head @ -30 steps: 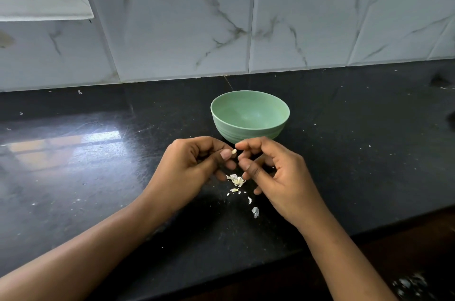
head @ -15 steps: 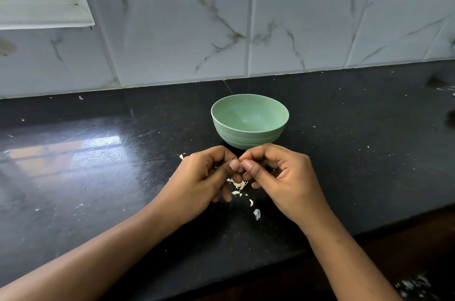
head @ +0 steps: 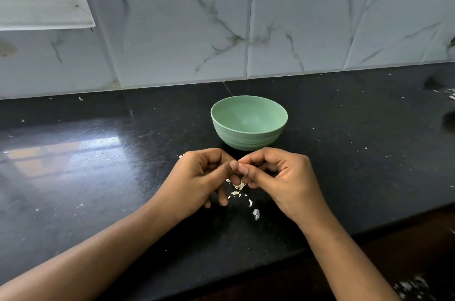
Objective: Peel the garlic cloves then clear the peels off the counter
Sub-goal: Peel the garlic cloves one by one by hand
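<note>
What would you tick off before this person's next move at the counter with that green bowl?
1. Grip: ok, the left hand and right hand meet fingertip to fingertip, pinching.
2. Whether the clove is fully peeled: cannot tell, the fingertips hide what they pinch.
3. Reach: ok, the green bowl stands upright just behind the hands.
4. Room in the bowl: ok, the part of its inside that shows looks empty.
5. Clean counter: not ok, pale peels lie below the hands, toward the near edge.
</note>
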`<action>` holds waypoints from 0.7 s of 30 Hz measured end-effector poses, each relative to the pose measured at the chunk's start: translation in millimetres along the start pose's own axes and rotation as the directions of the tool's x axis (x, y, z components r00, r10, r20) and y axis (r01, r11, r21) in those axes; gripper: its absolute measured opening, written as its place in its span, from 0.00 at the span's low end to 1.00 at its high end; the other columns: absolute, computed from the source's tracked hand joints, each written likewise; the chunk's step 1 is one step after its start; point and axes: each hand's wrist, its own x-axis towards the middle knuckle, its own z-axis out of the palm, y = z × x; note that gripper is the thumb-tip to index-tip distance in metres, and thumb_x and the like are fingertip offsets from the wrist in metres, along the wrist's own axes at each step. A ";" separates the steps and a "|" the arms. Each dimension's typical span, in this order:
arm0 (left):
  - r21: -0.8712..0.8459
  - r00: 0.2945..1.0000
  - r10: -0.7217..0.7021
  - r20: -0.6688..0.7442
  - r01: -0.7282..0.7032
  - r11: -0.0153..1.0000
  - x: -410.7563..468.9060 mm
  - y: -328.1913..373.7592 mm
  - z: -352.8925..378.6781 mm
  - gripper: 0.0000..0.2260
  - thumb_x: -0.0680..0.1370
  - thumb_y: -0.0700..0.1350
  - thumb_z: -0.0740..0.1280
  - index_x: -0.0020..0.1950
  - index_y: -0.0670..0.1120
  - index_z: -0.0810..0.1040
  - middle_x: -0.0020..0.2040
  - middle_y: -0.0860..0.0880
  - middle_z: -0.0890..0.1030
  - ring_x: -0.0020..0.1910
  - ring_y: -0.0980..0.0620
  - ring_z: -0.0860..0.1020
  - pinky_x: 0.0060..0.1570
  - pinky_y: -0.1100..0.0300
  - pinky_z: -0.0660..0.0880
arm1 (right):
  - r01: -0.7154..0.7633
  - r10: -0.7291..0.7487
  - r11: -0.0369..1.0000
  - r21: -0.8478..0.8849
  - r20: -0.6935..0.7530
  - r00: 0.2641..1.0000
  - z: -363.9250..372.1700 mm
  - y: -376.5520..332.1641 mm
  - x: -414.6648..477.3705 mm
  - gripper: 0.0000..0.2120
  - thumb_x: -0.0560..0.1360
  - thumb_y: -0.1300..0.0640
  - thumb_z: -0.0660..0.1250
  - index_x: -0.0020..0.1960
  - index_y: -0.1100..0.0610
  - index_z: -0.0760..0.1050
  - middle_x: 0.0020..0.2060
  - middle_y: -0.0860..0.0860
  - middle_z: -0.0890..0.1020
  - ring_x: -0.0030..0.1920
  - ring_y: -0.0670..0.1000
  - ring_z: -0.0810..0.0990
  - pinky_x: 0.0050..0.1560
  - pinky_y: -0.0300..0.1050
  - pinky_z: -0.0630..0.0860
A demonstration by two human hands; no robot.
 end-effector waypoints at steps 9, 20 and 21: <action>0.099 0.998 0.041 -0.044 -0.036 0.994 1.2 -6.1 2.6 0.10 0.81 0.46 0.61 0.40 0.48 0.72 0.36 0.51 0.80 0.24 0.48 0.77 0.24 0.66 0.66 | 0.055 -0.056 0.996 -0.066 -0.016 0.998 1.2 0.0 1.4 0.04 0.72 0.61 0.72 0.41 0.53 0.81 0.35 0.48 0.83 0.35 0.49 0.82 0.36 0.44 0.81; 0.010 0.999 0.030 0.017 -0.031 0.999 0.9 -1.8 1.9 0.21 0.75 0.60 0.58 0.33 0.45 0.73 0.27 0.47 0.77 0.21 0.49 0.72 0.26 0.65 0.67 | 0.151 -0.152 0.982 -0.112 -0.002 0.988 -0.3 0.5 1.8 0.03 0.69 0.56 0.73 0.41 0.49 0.81 0.38 0.45 0.82 0.37 0.46 0.81 0.35 0.33 0.73; -0.012 0.998 0.039 0.041 -0.039 0.999 1.4 -3.0 2.2 0.20 0.75 0.58 0.59 0.34 0.44 0.73 0.27 0.48 0.77 0.20 0.49 0.72 0.24 0.64 0.67 | 0.165 -0.165 0.979 -0.122 0.012 0.986 -0.2 0.2 1.5 0.04 0.69 0.57 0.73 0.42 0.50 0.81 0.38 0.45 0.82 0.38 0.45 0.81 0.35 0.30 0.71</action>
